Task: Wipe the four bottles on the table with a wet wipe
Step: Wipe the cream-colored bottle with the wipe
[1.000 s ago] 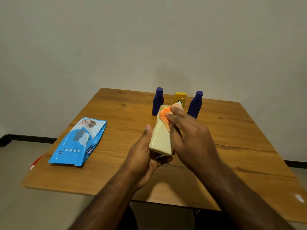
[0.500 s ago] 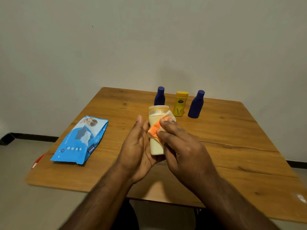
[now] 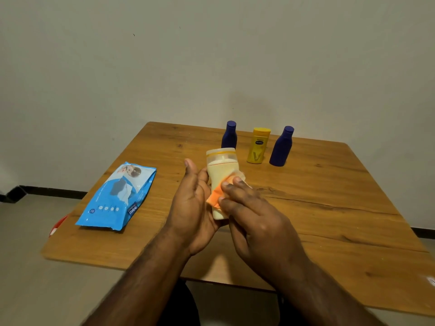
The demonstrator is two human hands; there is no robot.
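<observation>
Cream bottle sits upright in the air above the table's near-middle, cap end up, long axis roughly vertical w/ a slight lean. Left hand cradles it from the bottle's left & underneath, palm open-ish, fingers wrapped behind, so it's grasping the bottle body. Right hand comes in from the bottle's right, fingertips pressing a wet wipe (orange-looking, bunched) flat onto the lower front of the body; that hand is clamped on the wipe, not the bottle. Wipe lies below the cap, so the likely next stroke runs along the long axis, up or down the body, or round it; right hand is the nearer one for that, left just has to turn or steady.

Beyond the cream bottle, well apart: left blue bottle, yellow bottle, right blue bottle, standing in a row, untouched for now afaict. Left of the cream bottle, wipes pack lies flat near the table edge. Surface is bare wood, plenty of room around the bottle; plain wall behind, tiled floor below
</observation>
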